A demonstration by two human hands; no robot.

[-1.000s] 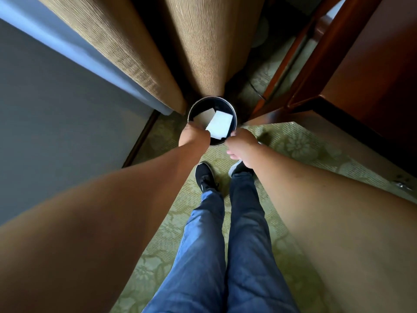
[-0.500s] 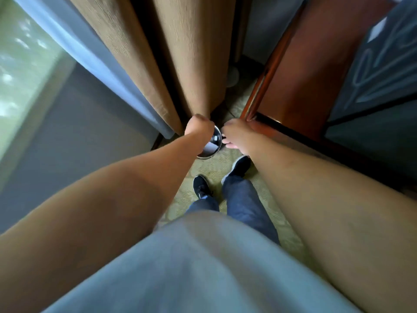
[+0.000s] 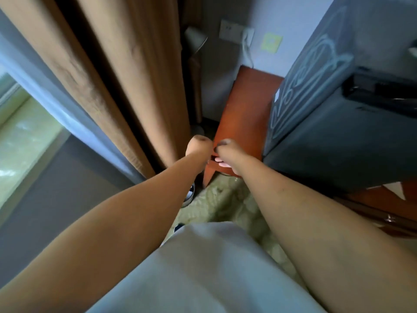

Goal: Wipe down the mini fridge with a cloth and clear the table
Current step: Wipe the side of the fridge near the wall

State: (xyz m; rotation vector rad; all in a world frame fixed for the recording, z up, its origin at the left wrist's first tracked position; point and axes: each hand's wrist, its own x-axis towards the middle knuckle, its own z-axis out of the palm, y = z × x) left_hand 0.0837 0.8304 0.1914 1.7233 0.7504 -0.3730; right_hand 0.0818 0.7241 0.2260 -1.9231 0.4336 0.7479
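Observation:
The dark grey mini fridge (image 3: 334,141) stands at the right on a reddish wooden table (image 3: 243,109); pale wipe streaks show on its side. My left hand (image 3: 199,146) and my right hand (image 3: 228,154) hang close together in front of the table's end panel, above the floor. The right hand's fingers curl loosely downward with nothing in them. The left hand shows only its back, so its fingers are hidden. A round metal bin (image 3: 190,195) sits on the floor, mostly covered by my left forearm. The picture is blurred.
Brown curtains (image 3: 135,75) hang at the left beside a window. A wall socket (image 3: 234,32) and a grey lamp shade (image 3: 195,39) are behind the table. A black device (image 3: 383,91) lies on the fridge top. Green patterned carpet (image 3: 225,199) covers the floor.
Both hands have come off the bin's rim and risen; the bin stays on the floor. The view has lifted from the floor toward the table and fridge.

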